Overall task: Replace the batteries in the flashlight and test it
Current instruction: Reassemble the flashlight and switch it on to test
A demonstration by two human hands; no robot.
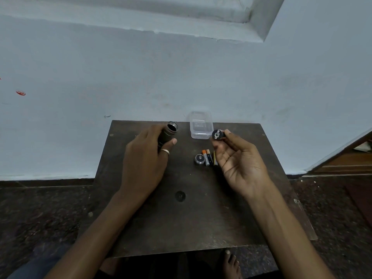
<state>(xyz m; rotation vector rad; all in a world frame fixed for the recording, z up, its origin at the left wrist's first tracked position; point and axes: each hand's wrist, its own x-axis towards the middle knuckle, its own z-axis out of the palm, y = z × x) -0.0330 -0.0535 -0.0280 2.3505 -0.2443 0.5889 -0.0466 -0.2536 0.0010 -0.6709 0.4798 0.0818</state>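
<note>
My left hand (pixel 145 158) grips the dark flashlight body (pixel 168 133), whose open end points up and away from me. A ring sits on one finger. My right hand (pixel 239 158) holds a small round black battery holder (pixel 217 134) between thumb and fingertips, its metal contact facing me, palm turned up. On the table between my hands lie three small batteries (pixel 208 157) side by side, two with orange ends, partly hidden by my right palm. Beside them on the left rests the round metal flashlight cap (pixel 199 159).
A small clear plastic box (pixel 200 125) stands at the far edge of the dark wooden table (pixel 181 218), against the pale blue wall. The floor is dark speckled stone. A bare foot (pixel 229 262) shows under the table's near edge.
</note>
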